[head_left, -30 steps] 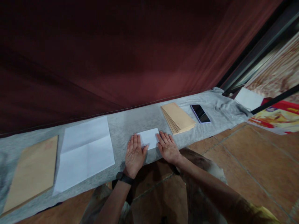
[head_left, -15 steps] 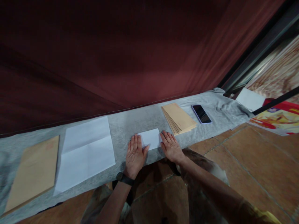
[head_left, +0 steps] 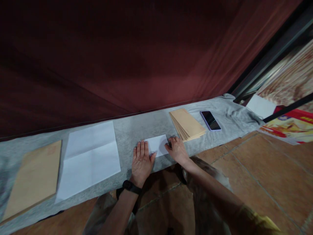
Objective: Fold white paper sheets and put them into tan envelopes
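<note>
Left hand is lying flat, palm down, over the left end of a small white paper; its four fingers are running side by side, its thumb standing apart toward the near edge. This grip is spreading, not pinching. Right hand is curling at the paper's right edge, thumb and fingertips bending inward; whether that grip is pinching the edge or only touching it, I cannot tell.

The small paper is resting between the two hands on the cloth-covered surface, near its front edge.

Progress, judging from the layout: the small paper is looking already folded down to a compact oblong, and both hands are attending to its ends. The large white sheet, to the left, is lying spread out, showing crease lines but no folded-over part. Whether the small paper's folds are fully pressed, the view is not showing.

Farther left, a brown envelope stack is lying at a slant. Just beyond the right hand, smaller brown envelopes are fanning out in a pile, with a phone lying beside them.
</note>
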A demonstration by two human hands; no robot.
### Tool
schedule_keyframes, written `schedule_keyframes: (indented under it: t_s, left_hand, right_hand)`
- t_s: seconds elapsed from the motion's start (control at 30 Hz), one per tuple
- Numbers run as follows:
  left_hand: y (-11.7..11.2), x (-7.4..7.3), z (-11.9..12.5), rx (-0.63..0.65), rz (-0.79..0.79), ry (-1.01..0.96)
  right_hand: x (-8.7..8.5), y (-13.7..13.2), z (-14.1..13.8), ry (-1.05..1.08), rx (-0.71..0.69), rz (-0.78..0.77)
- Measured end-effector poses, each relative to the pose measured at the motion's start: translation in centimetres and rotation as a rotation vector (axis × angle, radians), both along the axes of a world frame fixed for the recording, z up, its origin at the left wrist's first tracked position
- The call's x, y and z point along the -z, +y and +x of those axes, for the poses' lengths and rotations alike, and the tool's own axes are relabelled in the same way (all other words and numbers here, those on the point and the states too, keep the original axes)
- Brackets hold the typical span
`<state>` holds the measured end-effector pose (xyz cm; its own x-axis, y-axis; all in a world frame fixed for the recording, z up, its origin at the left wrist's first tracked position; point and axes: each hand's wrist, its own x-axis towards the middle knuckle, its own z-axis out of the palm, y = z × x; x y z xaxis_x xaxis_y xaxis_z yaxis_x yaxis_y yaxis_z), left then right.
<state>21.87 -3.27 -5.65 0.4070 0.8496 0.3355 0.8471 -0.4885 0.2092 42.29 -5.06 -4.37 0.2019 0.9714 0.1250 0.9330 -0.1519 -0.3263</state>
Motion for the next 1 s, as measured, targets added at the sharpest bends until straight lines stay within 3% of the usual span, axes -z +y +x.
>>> schedule_keyframes:
  t_s: [0.53,0.7,1.0]
  left_hand:
    - [0.1,0.1,0.0,-0.001,0.006,0.025]
    - [0.0,0.1,-0.1,0.011,0.016,0.023]
    - [0.1,-0.3,-0.1,0.007,-0.001,0.046]
  right_hand:
    - [-0.8,1.1,-0.4,0.145,0.075,-0.074]
    - [-1.5,1.5,0.0,0.299,0.114,-0.204]
    - [-2.6,1.7,0.0,0.303,0.087,-0.310]
